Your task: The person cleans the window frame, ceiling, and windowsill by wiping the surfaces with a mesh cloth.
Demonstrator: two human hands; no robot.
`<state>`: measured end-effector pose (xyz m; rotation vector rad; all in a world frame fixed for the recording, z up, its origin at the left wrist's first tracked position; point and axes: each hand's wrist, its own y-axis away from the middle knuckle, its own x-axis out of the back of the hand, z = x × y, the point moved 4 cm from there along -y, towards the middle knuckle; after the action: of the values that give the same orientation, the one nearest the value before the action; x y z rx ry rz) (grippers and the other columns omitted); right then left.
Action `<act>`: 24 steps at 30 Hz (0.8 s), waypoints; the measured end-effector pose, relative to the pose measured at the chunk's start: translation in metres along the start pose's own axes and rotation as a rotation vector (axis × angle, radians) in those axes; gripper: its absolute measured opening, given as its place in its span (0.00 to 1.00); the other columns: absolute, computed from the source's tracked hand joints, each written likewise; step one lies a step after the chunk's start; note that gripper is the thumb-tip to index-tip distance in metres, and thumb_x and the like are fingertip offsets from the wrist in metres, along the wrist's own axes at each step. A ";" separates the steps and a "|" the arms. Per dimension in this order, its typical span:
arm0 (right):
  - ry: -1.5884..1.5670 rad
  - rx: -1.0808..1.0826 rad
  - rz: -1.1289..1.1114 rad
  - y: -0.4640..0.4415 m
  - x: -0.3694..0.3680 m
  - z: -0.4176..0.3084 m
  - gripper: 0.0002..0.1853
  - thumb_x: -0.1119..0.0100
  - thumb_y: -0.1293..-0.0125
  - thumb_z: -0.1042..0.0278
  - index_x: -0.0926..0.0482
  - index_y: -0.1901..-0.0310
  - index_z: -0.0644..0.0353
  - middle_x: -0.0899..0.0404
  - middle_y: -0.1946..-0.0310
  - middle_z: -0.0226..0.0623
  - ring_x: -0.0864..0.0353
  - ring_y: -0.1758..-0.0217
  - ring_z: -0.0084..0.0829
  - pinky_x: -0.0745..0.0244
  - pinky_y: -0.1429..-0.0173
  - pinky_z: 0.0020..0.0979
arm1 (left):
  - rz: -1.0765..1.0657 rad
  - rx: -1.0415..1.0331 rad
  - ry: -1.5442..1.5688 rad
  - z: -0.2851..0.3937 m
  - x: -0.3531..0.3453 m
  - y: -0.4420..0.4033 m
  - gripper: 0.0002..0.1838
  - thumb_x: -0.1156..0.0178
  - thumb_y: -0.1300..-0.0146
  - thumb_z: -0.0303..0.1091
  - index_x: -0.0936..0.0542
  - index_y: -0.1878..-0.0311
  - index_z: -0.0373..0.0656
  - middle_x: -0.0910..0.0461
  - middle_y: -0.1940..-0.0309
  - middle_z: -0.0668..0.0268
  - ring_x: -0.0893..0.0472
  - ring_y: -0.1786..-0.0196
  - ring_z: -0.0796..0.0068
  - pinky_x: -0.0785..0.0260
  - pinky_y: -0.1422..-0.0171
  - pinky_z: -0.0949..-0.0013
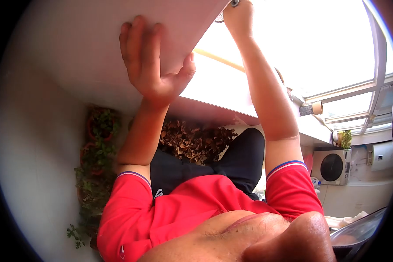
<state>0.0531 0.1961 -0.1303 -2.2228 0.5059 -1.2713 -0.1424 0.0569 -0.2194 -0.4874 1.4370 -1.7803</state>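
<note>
The left hand (155, 72) is laid against a pale wall (70, 48) at the upper left, with its fingers spread and its thumb brought close to the wall's slanting edge. The right hand (239, 19) is raised beside the far end of that same edge, and is partly cut off by the top of the view. A small round metal piece (235, 2) is seen at the right hand, by the wall's edge, but whether it is pinched or only touched cannot be told. Behind the right arm, a bright window (323, 39) is set above a white ledge (220, 89), along which a thin yellow strip (220, 60) is seen. Below the ledge, brown dry leaves (196, 139) are massed just beyond the dark trousers (242, 153). Leafy potted plants (101, 124) are lined up along the lower wall, to the left of the left arm. A red shirt (196, 192) is worn. Well apart, at the right, a washing machine (332, 167) is placed below a small green plant (346, 139).
</note>
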 end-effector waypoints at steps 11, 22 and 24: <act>-0.008 -0.017 -0.120 0.026 -0.026 0.037 0.28 0.41 0.27 0.35 0.15 0.66 0.57 0.18 0.80 0.36 0.18 0.76 0.39 0.26 0.68 0.41 | 0.152 -0.076 -0.045 -0.002 -0.011 0.003 0.33 0.29 0.49 0.45 0.19 0.41 0.36 0.23 0.33 0.46 0.26 0.30 0.37 0.30 0.27 0.41; -0.007 0.745 0.589 -0.047 0.075 -0.048 0.05 0.37 0.37 0.73 0.21 0.61 0.60 0.20 0.69 0.45 0.17 0.65 0.46 0.24 0.59 0.43 | 0.067 -0.087 -0.079 -0.004 -0.009 0.007 0.39 0.27 0.53 0.41 0.22 0.34 0.37 0.27 0.29 0.45 0.28 0.27 0.38 0.32 0.26 0.40; 0.016 0.770 0.630 -0.056 0.067 -0.056 0.05 0.36 0.38 0.71 0.19 0.61 0.60 0.19 0.68 0.45 0.17 0.61 0.48 0.23 0.56 0.44 | 0.057 -0.087 -0.095 -0.003 -0.008 0.006 0.40 0.27 0.54 0.40 0.22 0.35 0.36 0.27 0.29 0.45 0.28 0.27 0.38 0.32 0.26 0.39</act>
<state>0.0404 0.1891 -0.0270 -1.2712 0.5425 -0.9203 -0.1376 0.0651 -0.2244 -0.5631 1.4519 -1.6331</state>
